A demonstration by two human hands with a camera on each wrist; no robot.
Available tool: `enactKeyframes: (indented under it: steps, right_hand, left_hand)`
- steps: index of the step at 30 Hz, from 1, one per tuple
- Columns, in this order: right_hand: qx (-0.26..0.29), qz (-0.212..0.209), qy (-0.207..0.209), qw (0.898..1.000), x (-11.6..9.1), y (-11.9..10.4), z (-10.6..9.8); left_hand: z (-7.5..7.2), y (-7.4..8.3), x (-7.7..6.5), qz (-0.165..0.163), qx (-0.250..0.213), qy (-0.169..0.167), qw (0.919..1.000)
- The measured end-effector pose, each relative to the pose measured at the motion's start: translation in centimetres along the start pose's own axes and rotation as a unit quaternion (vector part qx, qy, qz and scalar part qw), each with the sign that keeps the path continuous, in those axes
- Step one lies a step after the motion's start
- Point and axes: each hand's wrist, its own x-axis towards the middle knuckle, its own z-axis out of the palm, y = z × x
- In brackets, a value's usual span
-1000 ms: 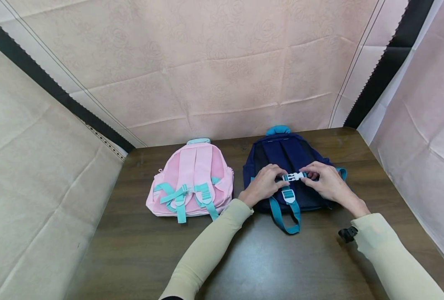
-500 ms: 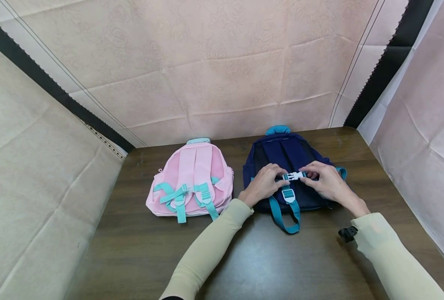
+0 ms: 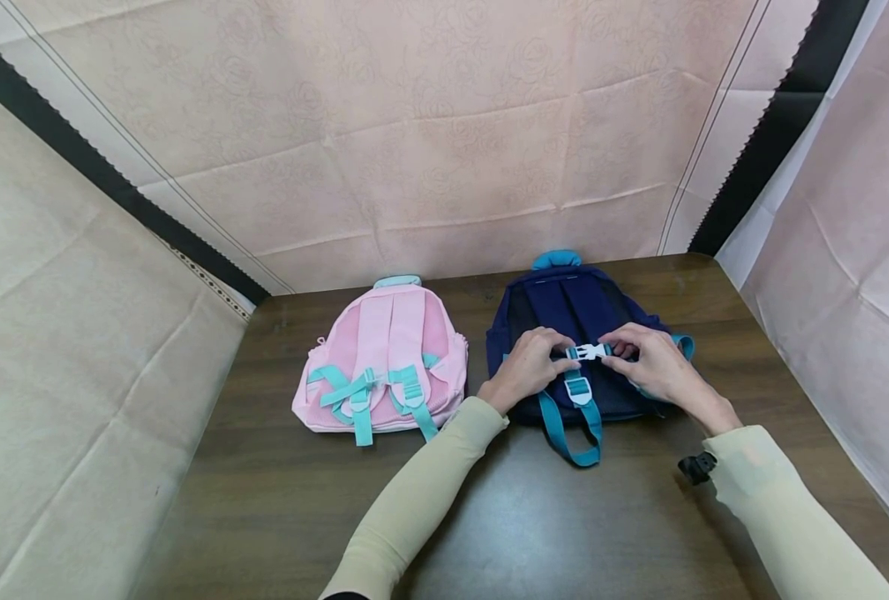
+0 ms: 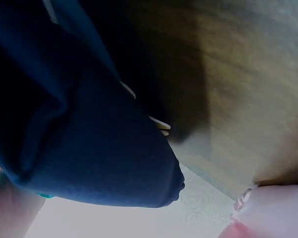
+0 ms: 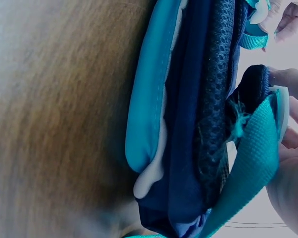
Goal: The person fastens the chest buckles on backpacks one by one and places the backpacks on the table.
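Note:
A navy backpack [image 3: 556, 300] with teal straps lies with its strap side up on the wooden table. Over its lower middle, my hands hold a white side-release buckle [image 3: 588, 352] from both ends. My left hand [image 3: 528, 369] pinches the left end between thumb and fingers. On the other side, the right hand [image 3: 650, 360] pinches the right end. The two halves meet; whether they are locked I cannot tell. Below the buckle hangs a looped teal strap [image 3: 556, 429] with a white adjuster [image 3: 578, 392]. The left wrist view mostly shows navy fabric [image 4: 104, 144].
A pink backpack [image 3: 384, 333] with mint straps lies to the left, near my left forearm. Pale cloth walls [image 3: 444, 150] stand behind and at both sides of the brown table [image 3: 279, 508].
Both hands stay in place at the buckle, which shifts only slightly. A bit of teal strap now shows beneath the right hand. Both backpacks keep their places.

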Motion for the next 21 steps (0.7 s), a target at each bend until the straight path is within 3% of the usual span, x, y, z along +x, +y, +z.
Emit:
enactKeyframes:
  steps: [21]
  right_hand:
    - [-0.006, -0.009, -0.008, 1.0, 0.18, 0.0, 0.14]
  left_hand:
    - [0.17, 0.34, 0.2, 0.012, 0.021, 0.001, 0.9997]
